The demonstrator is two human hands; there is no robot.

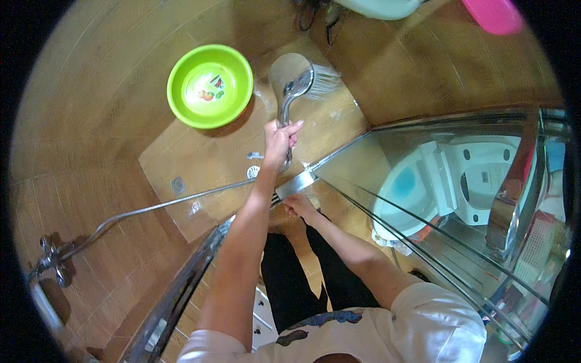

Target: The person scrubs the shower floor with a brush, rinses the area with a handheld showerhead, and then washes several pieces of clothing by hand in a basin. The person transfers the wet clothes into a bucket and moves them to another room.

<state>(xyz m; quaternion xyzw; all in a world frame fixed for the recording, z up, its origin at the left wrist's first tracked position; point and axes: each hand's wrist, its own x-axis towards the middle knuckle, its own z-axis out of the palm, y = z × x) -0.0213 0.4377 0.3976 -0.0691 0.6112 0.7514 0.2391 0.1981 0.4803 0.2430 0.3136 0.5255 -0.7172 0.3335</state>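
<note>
My left hand point(278, 140) is closed around the handle of a chrome shower head point(292, 77), held out over the tiled shower floor. Water point(324, 82) sprays from its face towards the right of the view. The metal shower hose point(170, 203) runs left from behind my forearm to a wall tap point(53, 261). Below a metal fitting point(297, 183) at the glass enclosure's corner is my right hand point(299, 206), fingers curled; whether they grip anything cannot be made out. A lime green plastic basin point(209, 86) with a fruit print lies left of the shower head.
Metal-framed glass panels point(363, 159) stand between the shower area and a white toilet point(404, 190) with its lid up. A round floor drain cover point(253, 172) and a square one point(178, 185) show in the floor. At the top right is a pink plastic item point(494, 16).
</note>
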